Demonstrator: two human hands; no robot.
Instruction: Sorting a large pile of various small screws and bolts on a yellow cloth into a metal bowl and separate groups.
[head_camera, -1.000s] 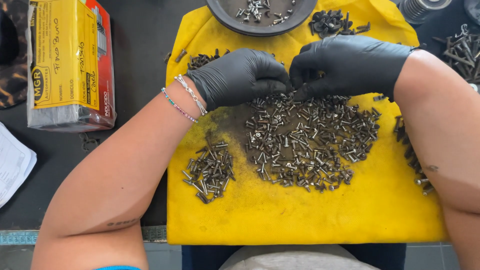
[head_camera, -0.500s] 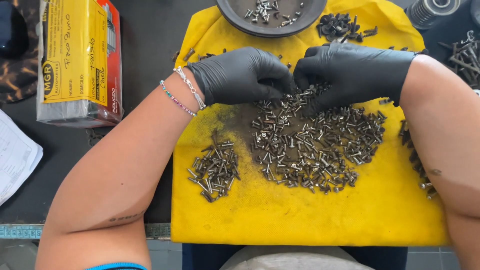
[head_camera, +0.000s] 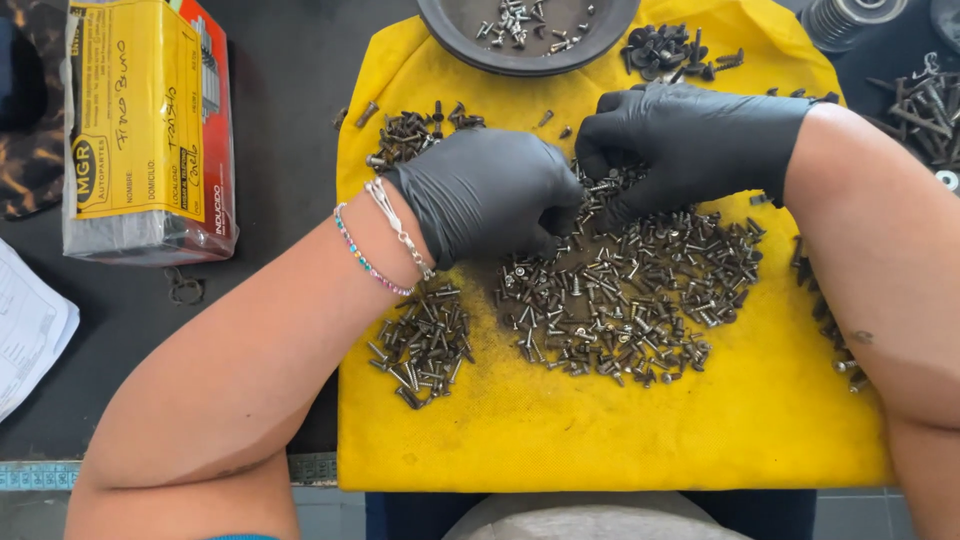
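Note:
A yellow cloth (head_camera: 620, 430) covers the dark table and carries a big heap of small metal screws (head_camera: 640, 290). My left hand (head_camera: 490, 190), in a black glove, rests with curled fingers on the heap's near-left edge. My right hand (head_camera: 690, 135), also gloved in black, pinches at the heap's far edge, fingertips close to the left hand's. Whether either hand holds a screw is hidden. A smaller sorted pile of screws (head_camera: 425, 340) lies below my left wrist, which wears beaded bracelets.
A dark round dish (head_camera: 460, 35) with a few screws sits at the cloth's far edge. Other small screw piles (head_camera: 410, 130) and black screws (head_camera: 665, 50) lie nearby. A yellow-labelled box (head_camera: 150, 130) stands left, paper (head_camera: 30, 330) at the far left, more parts (head_camera: 920, 110) right.
Both hands have stayed together over the heap's far edge, fingers shifting slightly among the screws. The camera view has drifted a little, so everything sits lower in frame.

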